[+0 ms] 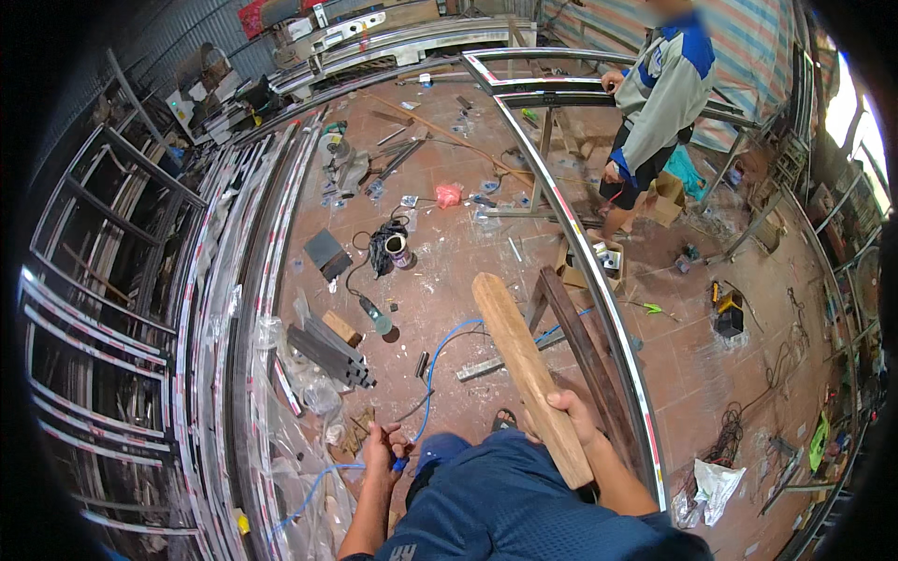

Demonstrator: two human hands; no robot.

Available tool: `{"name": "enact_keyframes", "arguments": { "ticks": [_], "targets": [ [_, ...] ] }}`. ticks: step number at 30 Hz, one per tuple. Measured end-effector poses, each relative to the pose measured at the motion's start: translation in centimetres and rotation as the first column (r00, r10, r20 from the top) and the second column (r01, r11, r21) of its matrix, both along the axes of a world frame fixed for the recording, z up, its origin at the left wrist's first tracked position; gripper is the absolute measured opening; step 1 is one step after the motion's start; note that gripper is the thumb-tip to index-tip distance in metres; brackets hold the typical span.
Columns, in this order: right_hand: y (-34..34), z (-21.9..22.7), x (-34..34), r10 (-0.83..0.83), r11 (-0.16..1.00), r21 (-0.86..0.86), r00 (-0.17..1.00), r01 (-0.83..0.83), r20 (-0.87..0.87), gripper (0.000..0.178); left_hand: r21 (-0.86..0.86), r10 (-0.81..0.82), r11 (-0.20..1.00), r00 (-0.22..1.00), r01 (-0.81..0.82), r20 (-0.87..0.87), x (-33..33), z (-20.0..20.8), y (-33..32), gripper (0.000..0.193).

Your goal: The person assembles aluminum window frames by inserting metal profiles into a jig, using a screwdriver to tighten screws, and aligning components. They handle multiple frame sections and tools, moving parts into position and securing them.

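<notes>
My right hand (575, 419) is closed around the lower part of a long wooden board (524, 365) with a rounded far end. The board slants up and away to the left, in front of my body. My left hand (383, 451), lower and to the left, has its fingers curled about a small blue object (401, 463) whose kind I cannot make out. A thin blue hose (429, 379) runs past this hand. Just right of the board, a long metal frame (599, 266) with a white-taped edge rests over a dark brown stand (582, 346).
Stacked metal profiles (248, 309) and frames (98, 374) fill the left side. On the floor lie an angle grinder (376, 316), a can (398, 249), dark bar offcuts (327, 355) and a yellow-black tool (729, 313). Another person (664, 93) stands at the frame's far end.
</notes>
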State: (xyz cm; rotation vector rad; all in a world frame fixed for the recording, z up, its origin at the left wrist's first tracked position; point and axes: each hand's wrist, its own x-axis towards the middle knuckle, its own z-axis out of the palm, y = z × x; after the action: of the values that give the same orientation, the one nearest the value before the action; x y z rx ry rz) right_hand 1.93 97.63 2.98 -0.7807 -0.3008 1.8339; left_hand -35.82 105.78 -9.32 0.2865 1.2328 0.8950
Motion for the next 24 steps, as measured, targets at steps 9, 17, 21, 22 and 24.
{"name": "enact_keyframes", "arguments": {
  "ticks": [9, 17, 21, 22, 24],
  "targets": [
    [22.0, 0.5, 3.9, 0.05, 0.98, -0.2, 0.989, -0.021, 0.138, 0.061, -0.019, -0.067, 0.998, 0.998, 0.066, -0.022, 6.4, -0.4, 19.2, 0.07],
    [39.1, 0.3, 6.2, -0.232, 0.959, -0.134, 0.963, 0.25, 0.136, 0.065, 0.045, -0.386, 0.921, 0.921, 0.388, -0.048, 11.7, -1.9, 46.2, 0.071],
    [45.7, 2.5, 7.3, -0.409, 0.912, -0.051, 0.897, 0.406, -0.169, 0.067, 0.112, -0.487, 0.859, 0.865, 0.5, -0.124, 15.1, 2.4, 59.3, 0.07],
    [46.8, 2.7, 7.8, -0.435, 0.895, -0.021, 0.865, 0.445, -0.25, 0.068, 0.129, -0.503, 0.846, 0.855, 0.517, -0.128, 16.0, 2.9, 62.1, 0.07],
    [49.0, 3.7, 8.6, -0.449, 0.862, 0.061, 0.813, 0.504, -0.372, 0.067, 0.118, -0.504, 0.847, 0.854, 0.518, -0.131, 17.8, 4.0, 66.9, 0.069]
  ]
}}
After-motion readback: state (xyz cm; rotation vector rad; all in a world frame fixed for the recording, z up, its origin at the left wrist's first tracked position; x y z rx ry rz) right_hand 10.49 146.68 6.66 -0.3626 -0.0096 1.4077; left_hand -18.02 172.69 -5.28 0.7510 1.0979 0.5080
